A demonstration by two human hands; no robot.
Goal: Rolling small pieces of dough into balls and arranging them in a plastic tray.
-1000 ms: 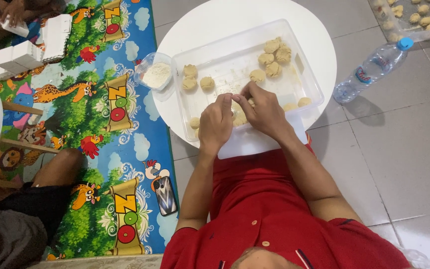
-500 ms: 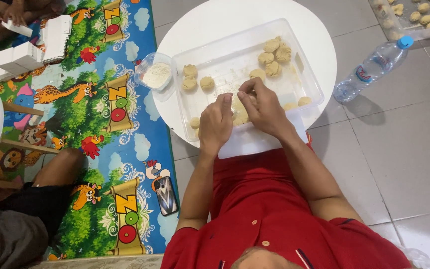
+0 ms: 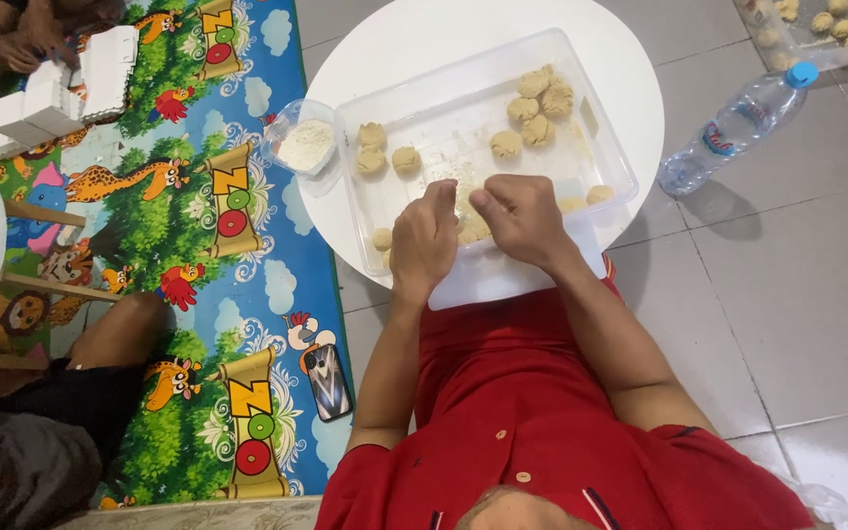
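Note:
My left hand (image 3: 422, 243) and my right hand (image 3: 524, 218) meet over the near side of a clear plastic tray (image 3: 612, 162), fingertips pinched together on a pale dough piece (image 3: 472, 229). The tray sits on a round white table (image 3: 414, 49). Inside it, several dough balls (image 3: 536, 106) cluster at the far right. Three more dough balls (image 3: 382, 157) lie at the left, and single ones lie near the front edge. A small clear cup of flour (image 3: 304, 145) stands just left of the tray.
A plastic water bottle (image 3: 738, 126) lies on the tiled floor at the right, with another tray of dough balls (image 3: 826, 25) beyond it. A phone (image 3: 328, 381) lies on the colourful play mat (image 3: 198, 245). Another person's leg (image 3: 110, 339) and hands with white boxes (image 3: 51, 88) are at the left.
My hands stay at the same spot in the tray; only the fingers have shifted slightly on the dough piece.

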